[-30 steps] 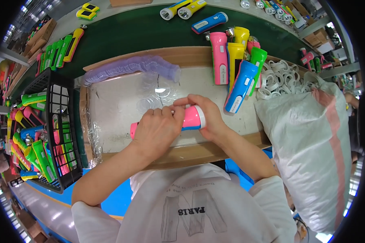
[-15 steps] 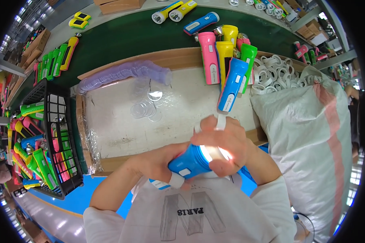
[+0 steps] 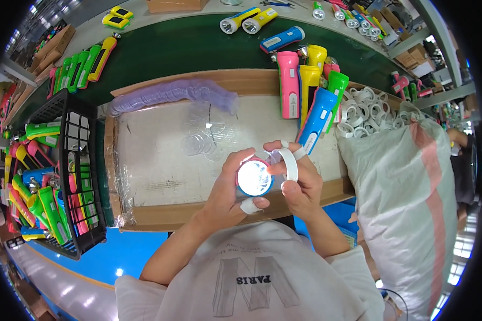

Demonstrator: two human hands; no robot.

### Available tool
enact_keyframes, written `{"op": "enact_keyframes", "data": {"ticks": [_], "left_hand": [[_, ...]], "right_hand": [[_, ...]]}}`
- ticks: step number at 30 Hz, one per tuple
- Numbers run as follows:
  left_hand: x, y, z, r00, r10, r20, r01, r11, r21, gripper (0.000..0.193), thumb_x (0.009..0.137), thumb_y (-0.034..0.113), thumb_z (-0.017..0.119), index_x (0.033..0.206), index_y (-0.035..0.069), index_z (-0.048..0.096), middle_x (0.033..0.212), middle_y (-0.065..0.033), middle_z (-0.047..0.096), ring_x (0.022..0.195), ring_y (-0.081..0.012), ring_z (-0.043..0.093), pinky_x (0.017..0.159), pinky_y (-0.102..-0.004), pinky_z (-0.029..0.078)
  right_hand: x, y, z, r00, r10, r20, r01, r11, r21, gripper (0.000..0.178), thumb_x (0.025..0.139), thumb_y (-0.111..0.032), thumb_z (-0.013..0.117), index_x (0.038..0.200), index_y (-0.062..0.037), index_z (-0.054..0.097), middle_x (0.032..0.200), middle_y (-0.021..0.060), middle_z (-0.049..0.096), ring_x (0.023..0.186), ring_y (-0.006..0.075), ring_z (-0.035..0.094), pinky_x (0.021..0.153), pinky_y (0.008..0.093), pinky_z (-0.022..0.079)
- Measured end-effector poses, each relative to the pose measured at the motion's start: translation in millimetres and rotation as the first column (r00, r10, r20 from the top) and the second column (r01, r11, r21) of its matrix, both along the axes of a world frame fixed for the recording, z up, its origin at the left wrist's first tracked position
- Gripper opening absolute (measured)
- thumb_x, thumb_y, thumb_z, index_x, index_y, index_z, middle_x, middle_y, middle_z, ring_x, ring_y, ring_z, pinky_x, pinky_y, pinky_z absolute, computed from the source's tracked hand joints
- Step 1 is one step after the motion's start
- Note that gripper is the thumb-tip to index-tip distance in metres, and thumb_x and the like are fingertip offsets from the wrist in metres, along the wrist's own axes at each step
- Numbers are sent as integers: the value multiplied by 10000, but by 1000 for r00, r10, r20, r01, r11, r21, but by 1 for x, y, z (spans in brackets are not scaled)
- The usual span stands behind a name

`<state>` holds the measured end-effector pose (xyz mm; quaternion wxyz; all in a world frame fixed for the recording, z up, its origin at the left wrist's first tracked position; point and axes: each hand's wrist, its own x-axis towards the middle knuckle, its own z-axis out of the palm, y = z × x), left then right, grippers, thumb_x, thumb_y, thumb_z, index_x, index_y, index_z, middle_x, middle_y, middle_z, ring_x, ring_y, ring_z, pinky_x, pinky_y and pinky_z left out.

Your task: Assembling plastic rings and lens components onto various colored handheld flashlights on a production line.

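Flashlight (image 3: pixel 253 179) lit, clasped in your left hand (image 3: pixel 223 196); your right hand (image 3: pixel 303 193) pinches 1 white ring (image 3: pixel 293 165), possibly a clear disc (image 3: pixel 272 156) too.

Left hand (image 3: pixel 223 191) in a curled grip, right hand (image 3: pixel 303 193) close beside it (fingers (image 3: pixel 308 170) bent), both forearms (image 3: pixel 182 245) aslant.

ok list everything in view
lit flashlight: one, blue and pink, in left hand
ring: one, white, in right hand
tray: one, brown edges, centre
clear discs: several, transparent, inside tray
disc stack: one, purplish, tray's far side
clustered flashlights: about six, mixed, tray's far right
loose rings: many, white, right
sack: one, white with pinkish stripe, right
flashlight crate: one, black, left
surface: one, green, behind tray
distant flashlights: many, mixed, far edges
shirt: one, white, bottom
left hand: one, centre
right hand: one, centre
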<state>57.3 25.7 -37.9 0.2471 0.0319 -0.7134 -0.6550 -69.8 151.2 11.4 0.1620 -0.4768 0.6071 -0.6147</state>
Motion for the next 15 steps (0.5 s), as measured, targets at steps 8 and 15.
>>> {"op": "enact_keyframes", "data": {"ticks": [8,15], "left_hand": [[3,5,8,1000,-14,-28,21,968,248,711,888,415,677,1395,13,383,1278,-146,467,1163,-242,498,989,-354,404],[12,-3,17,997,-65,-50,78,944,319,477,974,183,505,1399,-15,417,1289,-145,485,1189,-241,487,1021,-336,365]], "right_hand": [[9,6,4,993,22,-118,-18,999,31,443,963,-392,553,1039,21,693,1250,281,510,1054,335,589,879,391,488],[17,15,-10,992,-41,-121,51,996,76,497,967,-452,530,1035,9,704,1267,266,495,1105,325,550,917,409,464]]}}
